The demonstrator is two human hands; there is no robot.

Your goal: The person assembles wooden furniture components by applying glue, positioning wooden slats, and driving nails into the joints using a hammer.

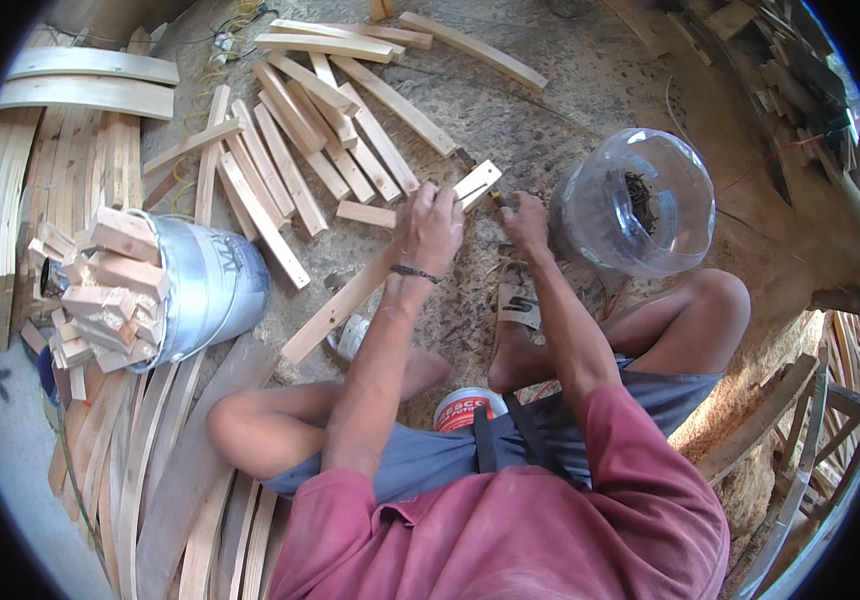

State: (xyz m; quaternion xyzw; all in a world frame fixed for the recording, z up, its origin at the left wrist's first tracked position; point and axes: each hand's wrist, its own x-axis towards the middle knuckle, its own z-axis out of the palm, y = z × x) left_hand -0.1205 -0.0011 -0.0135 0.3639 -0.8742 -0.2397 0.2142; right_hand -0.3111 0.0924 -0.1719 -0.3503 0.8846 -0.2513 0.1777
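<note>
My left hand (428, 232) is closed around a long pale wood strip (335, 312), which slants from near my left foot up to the right, past my fingers. A thin dark mark or nail shows on its far end. My right hand (525, 224) is closed on the handle of what looks like a hammer (465, 159). Its dark head shows just beyond the strip's far end, and the strip hides part of it. A short wood block (366, 214) lies left of my left hand.
Many loose wood strips (280, 165) lie ahead and left. A metal bucket (212, 285) lies tipped at left, full of wood blocks (120, 300). To the right, a clear plastic container (590, 225) holds dark thin pieces. A white and red tub (468, 408) sits between my legs.
</note>
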